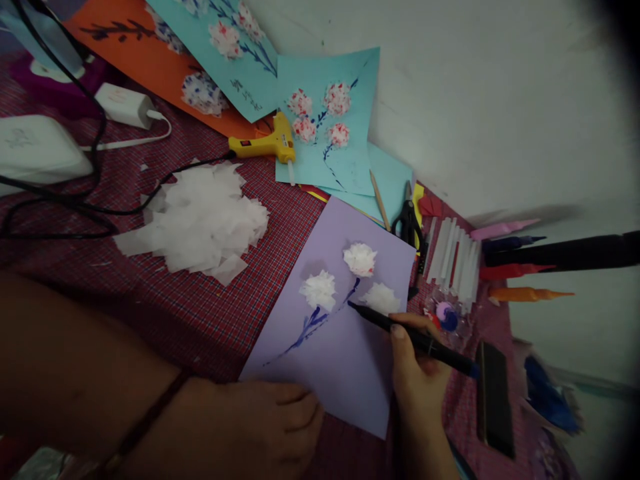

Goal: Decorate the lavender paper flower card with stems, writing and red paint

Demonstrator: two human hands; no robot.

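A lilac sheet of paper [350, 360] lies at a slant on the checked cloth. Three white ruffled paper flowers [320, 291] sit on it, and dark blue strokes form a stem with leaves. My right hand [423, 363] grips a black marker pen [373, 317] with a blue end; its tip meets the stem below the top flower [360, 259]. Across the sheet's lower edge rests my left hand [275, 420], fingers together and laid on the paper, holding nothing visible; its thumb is hidden. A dark band circles that wrist.
White tissue pieces [205, 220] are heaped on the left, near a yellow glue gun [273, 141] with its black cord. Finished flower cards [325, 120] lean behind. Scissors [409, 223], glue sticks [455, 260] and a phone [495, 399] lie on the right.
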